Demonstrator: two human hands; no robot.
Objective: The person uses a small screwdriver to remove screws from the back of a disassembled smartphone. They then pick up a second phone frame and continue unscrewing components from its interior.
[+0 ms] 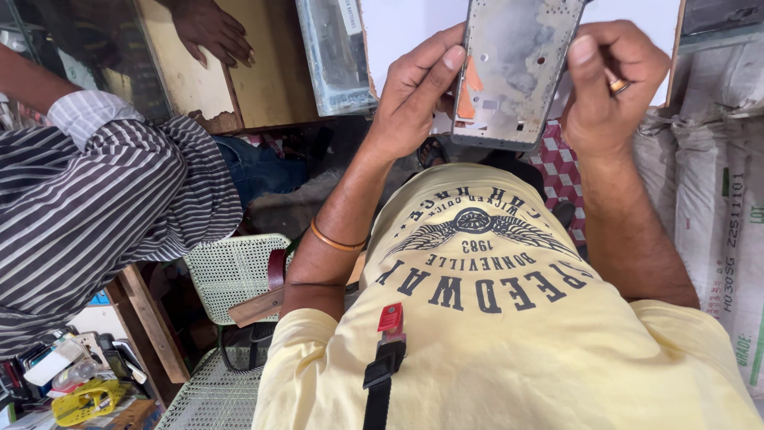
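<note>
While both hands are holding it: the phone frame (509, 72) is sitting upright between them, above the person's yellow shirt (509, 334) and in front of a white board (414, 28)
Phone frame: it is showing a grey, scuffed inner face with an orange patch near its left edge; its top is running out of view
Left hand (414, 99): it is gripping the frame's left edge, fingers curled narrowly round it, thumb lying flat along the side
Left wrist: it is wearing a thin bangle (334, 239)
Right hand (609, 80): it is clasping the frame's right edge, thumb pressing the front, fingers folded in behind; a ring (617, 84) is showing on one finger
Beside the person: someone in a striped shirt (103, 215) is standing at the left, their hand (211, 30) resting on a worn wooden counter (270, 80)
Lower left: a pale green mesh chair (231, 275) is standing near the left elbow
Right side: white woven sacks (716, 199) are leaning close by
</note>
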